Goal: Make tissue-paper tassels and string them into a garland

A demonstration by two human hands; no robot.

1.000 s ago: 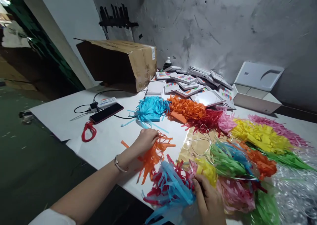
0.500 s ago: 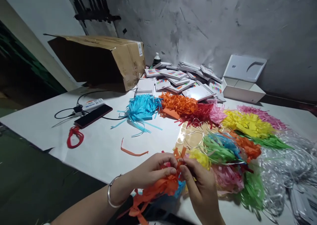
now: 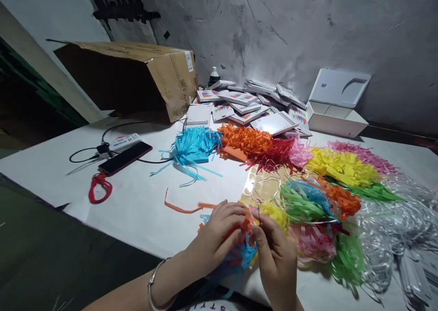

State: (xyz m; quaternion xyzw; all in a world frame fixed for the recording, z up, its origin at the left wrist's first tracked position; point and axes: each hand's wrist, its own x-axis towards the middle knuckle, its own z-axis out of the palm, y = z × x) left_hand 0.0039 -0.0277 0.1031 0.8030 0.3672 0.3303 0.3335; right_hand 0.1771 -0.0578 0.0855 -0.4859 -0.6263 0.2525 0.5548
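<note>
My left hand [image 3: 219, 235] and my right hand [image 3: 275, 254] meet at the near edge of the white table [image 3: 137, 201]. Between their fingertips they pinch an orange paper tassel [image 3: 244, 224], with blue fringe [image 3: 239, 258] hanging below it. A thin wire loop rises by my right fingers. Just right of my hands lies a strung bunch of yellow, green, blue, orange and pink tassels [image 3: 308, 210]. A loose orange paper strip [image 3: 181, 208] lies on the table left of my hands.
Piles of blue [image 3: 193, 149], orange [image 3: 244, 142], red, pink and yellow [image 3: 338, 165] fringe cover the middle. Behind stand small flat packets [image 3: 249, 105], a tipped cardboard box [image 3: 137, 80] and a white box [image 3: 337, 112]. A phone [image 3: 125, 158], cable and red loop [image 3: 99, 187] lie left; clear bags [image 3: 404, 229] right.
My left hand picked the orange tassel off the table and carried it to my right hand. Both hands now hold it together near the table's edge, a bit higher than half a second ago.
</note>
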